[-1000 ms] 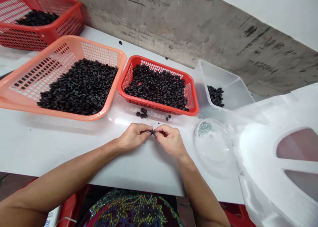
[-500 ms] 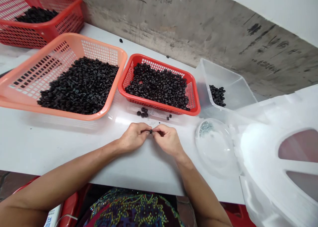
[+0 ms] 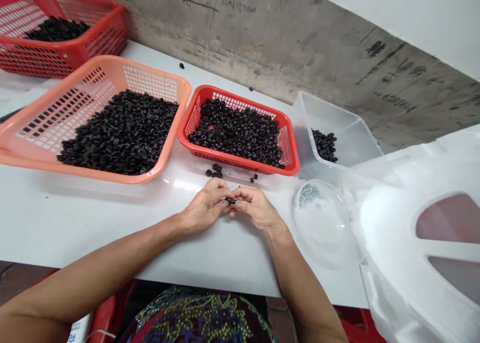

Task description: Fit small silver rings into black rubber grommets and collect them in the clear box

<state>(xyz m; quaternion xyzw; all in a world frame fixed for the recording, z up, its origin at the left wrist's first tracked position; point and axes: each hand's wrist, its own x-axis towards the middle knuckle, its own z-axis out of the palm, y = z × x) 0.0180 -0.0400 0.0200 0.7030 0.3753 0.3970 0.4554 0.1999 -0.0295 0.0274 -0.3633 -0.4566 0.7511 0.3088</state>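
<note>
Between the fingertips of both hands is a small black part (image 3: 230, 201), pinched over the white table. My left hand (image 3: 205, 206) closes on its left end, and my right hand (image 3: 257, 207) grips the right end with thumb and fingers. Its exact kind is too small to make out. Just beyond the hands lie several loose black round parts (image 3: 215, 172). Behind these stands a red basket (image 3: 240, 164) full of black ring-like pieces. To the right is a round clear dish (image 3: 321, 223) with tiny silvery bits (image 3: 309, 194) in it.
A large orange basket (image 3: 108, 177) of small black parts stands at the left, with another red basket (image 3: 62, 58) behind it. At the right are a clear plastic bin (image 3: 348, 138) holding some black parts and a big white plastic object (image 3: 397, 223). A concrete wall (image 3: 243, 38) borders the table's back.
Both hands have turned and come closer together around the black part, which now shows more plainly between the fingers. The view has shifted slightly.
</note>
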